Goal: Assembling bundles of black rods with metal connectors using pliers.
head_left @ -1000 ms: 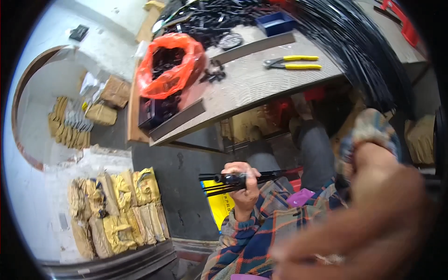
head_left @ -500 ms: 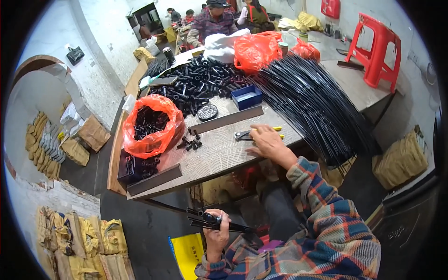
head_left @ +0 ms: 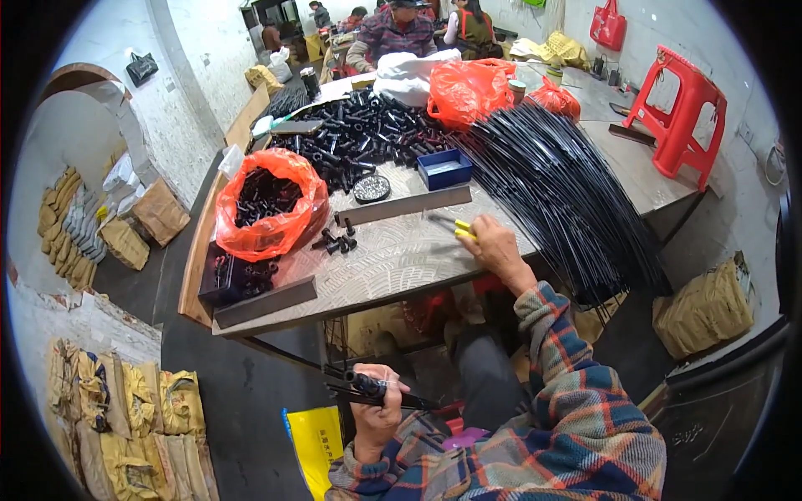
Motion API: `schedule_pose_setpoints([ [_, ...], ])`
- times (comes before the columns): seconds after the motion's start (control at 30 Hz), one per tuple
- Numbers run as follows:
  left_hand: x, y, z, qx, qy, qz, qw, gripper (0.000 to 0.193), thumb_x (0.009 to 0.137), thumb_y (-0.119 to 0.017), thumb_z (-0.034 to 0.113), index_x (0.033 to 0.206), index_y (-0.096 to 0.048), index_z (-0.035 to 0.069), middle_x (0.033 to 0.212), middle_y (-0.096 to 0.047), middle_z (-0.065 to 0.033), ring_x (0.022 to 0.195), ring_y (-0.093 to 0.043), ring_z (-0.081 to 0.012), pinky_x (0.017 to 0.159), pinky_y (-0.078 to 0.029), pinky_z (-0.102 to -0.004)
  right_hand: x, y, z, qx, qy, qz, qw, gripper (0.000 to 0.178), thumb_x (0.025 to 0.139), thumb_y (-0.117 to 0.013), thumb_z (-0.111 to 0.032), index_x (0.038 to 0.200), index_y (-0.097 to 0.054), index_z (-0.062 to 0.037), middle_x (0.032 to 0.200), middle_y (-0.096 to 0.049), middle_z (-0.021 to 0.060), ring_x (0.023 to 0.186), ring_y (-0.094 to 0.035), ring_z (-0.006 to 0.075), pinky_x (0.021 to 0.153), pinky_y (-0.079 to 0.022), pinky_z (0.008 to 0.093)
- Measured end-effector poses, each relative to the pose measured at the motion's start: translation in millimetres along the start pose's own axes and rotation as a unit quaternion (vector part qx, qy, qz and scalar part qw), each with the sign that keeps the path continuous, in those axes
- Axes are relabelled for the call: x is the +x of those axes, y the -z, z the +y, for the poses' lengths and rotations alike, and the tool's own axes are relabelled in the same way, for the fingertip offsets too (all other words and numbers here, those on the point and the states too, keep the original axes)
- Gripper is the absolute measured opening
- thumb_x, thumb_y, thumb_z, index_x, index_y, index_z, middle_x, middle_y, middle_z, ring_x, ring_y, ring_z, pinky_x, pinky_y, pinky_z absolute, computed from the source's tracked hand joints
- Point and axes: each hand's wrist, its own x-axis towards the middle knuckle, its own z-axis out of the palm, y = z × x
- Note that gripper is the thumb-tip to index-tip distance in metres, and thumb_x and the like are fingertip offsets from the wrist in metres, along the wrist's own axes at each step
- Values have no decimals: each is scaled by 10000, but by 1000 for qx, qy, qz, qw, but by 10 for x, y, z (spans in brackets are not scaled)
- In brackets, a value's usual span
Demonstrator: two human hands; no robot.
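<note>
In my right hand (head_left: 496,250), above the table's near right part, are pliers with yellow handles (head_left: 464,228); the fingers close round the handles and the jaws look blurred. My left hand (head_left: 378,416) is below the table's front edge, over my lap. It grips a bundle of thin black rods (head_left: 418,402) with a short black tubular fitting (head_left: 365,383) among them. A small group of black fittings (head_left: 338,241) lies on the patterned tabletop (head_left: 393,271). Beyond it stands a small round dish of tiny metal parts (head_left: 372,189).
Loose black fittings (head_left: 351,134) heap at the back; long black rods (head_left: 568,192) overhang the right edge. A red bag of fittings (head_left: 271,204) stands left, a blue tray (head_left: 444,169) behind a metal strip (head_left: 409,204). A red stool (head_left: 675,125) is far right. People sit beyond.
My right hand has closed round the pliers' handles and shifted slightly right, drawing the pliers along. The left hand still grips the rods and fitting. The whole view has shifted a little.
</note>
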Motion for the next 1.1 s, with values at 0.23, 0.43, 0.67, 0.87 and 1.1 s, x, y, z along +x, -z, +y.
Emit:
schedule_pose_setpoints([
  [0.23,-52,137,-99,106,-2,-54,993,130,838,-481,-15,889,-379,50,847,-431,-80,622,-536,-152,558,-448,-263,-696,668,-905,309,64,-138,939,214,741,-595,30,951,-612,-11,931,-502,112,802,-547,195,658,-442,269],
  [0.43,-114,116,-108,50,-38,-63,996,226,796,-497,-109,883,-354,43,835,-414,-74,608,-486,-124,547,-436,-246,-813,849,-1162,-153,294,28,943,449,798,-524,-176,1243,-474,-207,1223,-410,0,1167,-387,146,1035,-224,385],
  [0.67,-80,105,-66,81,-45,-99,991,249,792,-539,-71,927,-376,60,845,-436,-77,645,-482,-97,583,-453,-221,-756,856,-1124,-243,377,157,880,385,807,-592,-322,1177,-500,-374,1207,-390,-74,1179,-375,119,1069,-102,490],
  [0.87,-78,86,-98,119,-73,-106,984,295,752,-570,-70,937,-377,56,847,-438,-84,721,-464,-125,594,-429,-232,-866,768,-1090,-208,350,164,899,364,723,-698,-293,1051,-551,-351,1177,-398,-71,1146,-408,119,1070,-77,499],
  [1.1,-75,42,-57,109,-84,-84,987,283,747,-562,-88,910,-373,48,822,-426,-81,706,-457,-135,597,-416,-243,-1194,746,-1229,81,209,25,974,278,762,-592,-24,1039,-581,-38,1123,-420,84,1067,-436,206,986,-280,389],
])
